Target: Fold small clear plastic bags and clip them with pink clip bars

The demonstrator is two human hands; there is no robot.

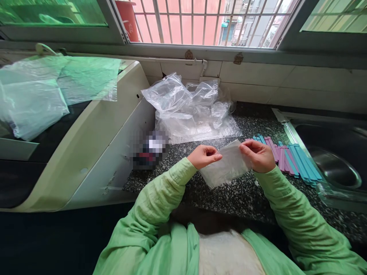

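Left hand and right hand each pinch a top corner of a small bag above the counter; slick film could slip, sticks right of right hand.

Beyond my fingers ran a tiled wall under a barred window, and daylight came through it onto the speckled counter below them. To their right lay a steel sink. Well to their left stood a cream appliance with a dark top. Green-tinted panes flanked the window.
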